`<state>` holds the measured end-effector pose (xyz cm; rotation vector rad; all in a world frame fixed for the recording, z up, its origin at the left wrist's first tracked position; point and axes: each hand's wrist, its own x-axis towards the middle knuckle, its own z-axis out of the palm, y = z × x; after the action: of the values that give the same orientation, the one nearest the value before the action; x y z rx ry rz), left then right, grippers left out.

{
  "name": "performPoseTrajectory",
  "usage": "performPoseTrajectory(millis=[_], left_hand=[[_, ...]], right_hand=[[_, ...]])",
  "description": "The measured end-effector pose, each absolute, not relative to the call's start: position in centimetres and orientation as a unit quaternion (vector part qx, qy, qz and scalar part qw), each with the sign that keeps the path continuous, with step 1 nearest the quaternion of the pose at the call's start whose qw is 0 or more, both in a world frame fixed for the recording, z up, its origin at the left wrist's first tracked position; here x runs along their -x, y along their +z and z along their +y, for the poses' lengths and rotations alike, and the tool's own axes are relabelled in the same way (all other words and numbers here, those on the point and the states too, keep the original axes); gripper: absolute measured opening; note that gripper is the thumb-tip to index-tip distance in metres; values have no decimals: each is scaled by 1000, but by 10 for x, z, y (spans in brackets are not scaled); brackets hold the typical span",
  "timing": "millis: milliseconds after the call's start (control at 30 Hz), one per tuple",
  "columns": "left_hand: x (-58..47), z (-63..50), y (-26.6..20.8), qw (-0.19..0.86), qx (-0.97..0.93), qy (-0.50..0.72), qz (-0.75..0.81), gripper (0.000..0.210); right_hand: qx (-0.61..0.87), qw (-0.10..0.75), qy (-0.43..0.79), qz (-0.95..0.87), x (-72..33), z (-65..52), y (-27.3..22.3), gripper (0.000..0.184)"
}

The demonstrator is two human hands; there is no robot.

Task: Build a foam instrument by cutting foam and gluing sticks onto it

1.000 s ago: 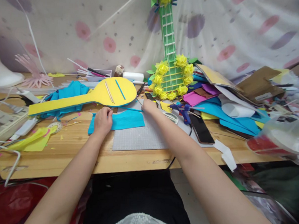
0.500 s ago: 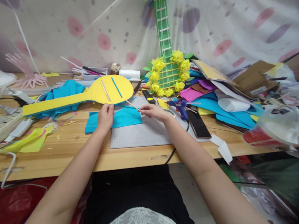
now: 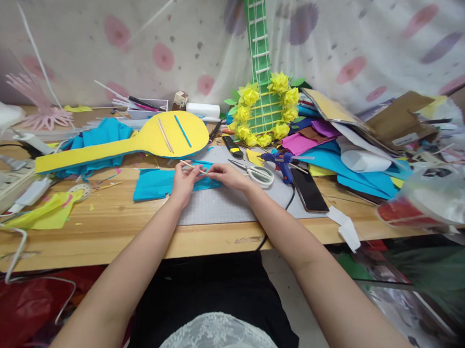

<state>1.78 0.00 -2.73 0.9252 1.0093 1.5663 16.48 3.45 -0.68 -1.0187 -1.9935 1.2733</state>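
Observation:
Both hands meet over the blue crepe paper, pinching a thin wooden stick. My left hand is closed round the stick's middle, and its left end pokes out above the fingers. My right hand has its fingertips pressed together at the other end. Just behind lies a yellow guitar-shaped cutout with a blue edge. On its face rest pale wooden sticks and a blue-wrapped stick. Another blue strip lies partly hidden behind the hands.
A grey cutting mat lies under the paper's right part. Scissors, a blue glue gun and a phone are to the right. A green flowered guitar stands behind. A power strip sits left.
My right hand has brought the stick leftward, and my left hand has moved right and taken hold of it. The scissors now show beyond my right wrist.

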Motion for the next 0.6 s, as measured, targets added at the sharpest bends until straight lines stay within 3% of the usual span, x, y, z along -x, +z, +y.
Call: performPoseTrajectory(millis=[267, 433, 600], left_hand=[[-4, 4, -18, 483, -359, 656, 456, 25], [0, 8, -17, 468, -333, 666, 475, 23], [-3, 7, -19, 472, -367, 644, 477, 28]], right_hand=[[465, 306, 373, -742, -198, 30, 9, 19], [523, 310, 396, -688, -250, 19, 15, 21], [504, 316, 414, -689, -236, 19, 7, 17]])
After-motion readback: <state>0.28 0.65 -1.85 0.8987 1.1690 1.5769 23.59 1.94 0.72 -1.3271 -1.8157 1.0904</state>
